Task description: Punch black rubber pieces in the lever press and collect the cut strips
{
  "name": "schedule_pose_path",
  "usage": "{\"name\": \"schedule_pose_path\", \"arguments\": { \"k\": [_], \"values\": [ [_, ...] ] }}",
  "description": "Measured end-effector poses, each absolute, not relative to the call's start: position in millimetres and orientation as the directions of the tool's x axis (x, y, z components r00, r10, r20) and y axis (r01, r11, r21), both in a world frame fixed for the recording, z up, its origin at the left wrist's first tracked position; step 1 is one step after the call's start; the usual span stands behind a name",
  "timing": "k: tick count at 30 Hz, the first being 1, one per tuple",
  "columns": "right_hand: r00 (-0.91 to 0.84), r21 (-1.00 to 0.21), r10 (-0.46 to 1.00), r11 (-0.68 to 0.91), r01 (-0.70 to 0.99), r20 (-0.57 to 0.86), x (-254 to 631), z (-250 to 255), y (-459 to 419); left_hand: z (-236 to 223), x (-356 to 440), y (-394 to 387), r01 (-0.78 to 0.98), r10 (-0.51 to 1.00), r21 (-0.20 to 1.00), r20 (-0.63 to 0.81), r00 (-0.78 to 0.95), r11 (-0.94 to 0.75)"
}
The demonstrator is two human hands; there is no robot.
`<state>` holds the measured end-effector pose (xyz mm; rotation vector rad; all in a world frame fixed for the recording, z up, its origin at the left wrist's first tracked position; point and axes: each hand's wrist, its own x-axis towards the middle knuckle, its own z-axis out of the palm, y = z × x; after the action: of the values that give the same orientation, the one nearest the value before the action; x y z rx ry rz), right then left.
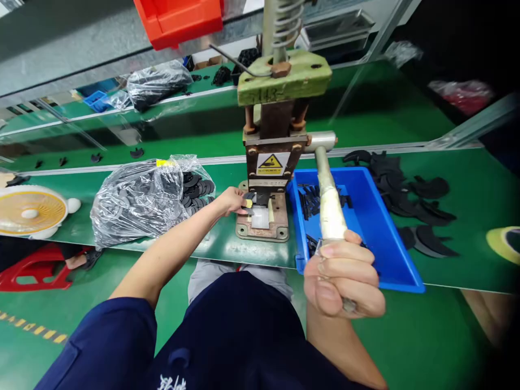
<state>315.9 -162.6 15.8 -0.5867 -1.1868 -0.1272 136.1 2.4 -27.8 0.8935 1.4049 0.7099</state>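
My right hand (pixel 345 276) is wrapped round the lever (pixel 331 208) of a hand press (pixel 270 141); pale tape covers part of the lever. My left hand (pixel 231 201) reaches to the press base (pixel 264 232), its fingers pinched on a small black part (pixel 250 196) beside the tooling. A bit of yellow shows at those fingertips. Part of the black piece is hidden by the fingers. A light-coloured block (pixel 260 218) sits on the base just right of my left hand. Above it, the ram carries a yellow warning label (pixel 271 162).
Left of the press lies a clear plastic bag (pixel 134 203) of black curved parts. To the right stands a blue tray (pixel 385 238) with black pieces, then loose black parts (pixel 426 211) on the green bench. A fan (pixel 32 211) lies far left; a red bin (pixel 179 21) hangs above.
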Motion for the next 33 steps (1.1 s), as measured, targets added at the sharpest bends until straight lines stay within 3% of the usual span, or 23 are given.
{"name": "schedule_pose_path", "arguments": {
  "k": [4, 7, 9, 12, 16, 20, 23, 29, 33],
  "values": [
    [0.364, -0.331, 0.183, 0.854, 0.401, 0.913, 322.5, 12.8, -161.2, -32.5, 127.6, -6.4, 0.199, 0.846, 0.838, -0.529, 0.063, 0.509],
    [0.336, -0.263, 0.118, 0.864, 0.429, 0.934, 327.8, 9.6, -156.6, -35.2, 96.1, -9.7, 0.294, 0.914, 0.87, -0.404, -0.032, 0.395],
    [0.334, -0.224, 0.074, 0.87, 0.438, 0.94, 328.8, 8.2, -152.5, -35.1, 64.2, -12.3, 0.482, 0.955, 0.826, -0.276, -0.11, 0.294],
    [0.359, -0.202, 0.035, 0.875, 0.439, 0.933, 326.8, 7.6, -147.6, -32.8, 19.9, -16.9, 0.795, 0.98, 0.575, -0.131, -0.147, 0.196],
    [0.392, -0.186, -0.003, 0.878, 0.442, 0.92, 324.2, 7.7, -145.7, -32.7, 0.6, -21.7, 0.96, 0.991, 0.274, -0.127, -0.03, 0.064],
    [0.374, -0.233, 0.057, 0.864, 0.446, 0.926, 323.6, 10.1, -150.8, -34.2, 15.8, -22.2, 0.993, 0.982, 0.053, -0.15, 0.115, -0.108],
    [0.37, -0.292, 0.124, 0.846, 0.445, 0.921, 321.1, 14.0, -156.4, -31.2, 30.7, -18.2, 0.978, 0.961, -0.042, -0.199, 0.192, -0.204],
    [0.357, -0.347, 0.192, 0.825, 0.446, 0.914, 321.8, 14.4, -164.0, -28.5, 60.8, -27.9, 0.935, 0.923, -0.113, -0.235, 0.303, -0.336],
    [0.302, -0.386, 0.273, 0.815, 0.432, 0.913, 328.6, 12.1, -169.6, -37.0, 63.1, -64.9, 0.843, 0.844, -0.116, -0.198, 0.498, -0.525]
  ]
}}
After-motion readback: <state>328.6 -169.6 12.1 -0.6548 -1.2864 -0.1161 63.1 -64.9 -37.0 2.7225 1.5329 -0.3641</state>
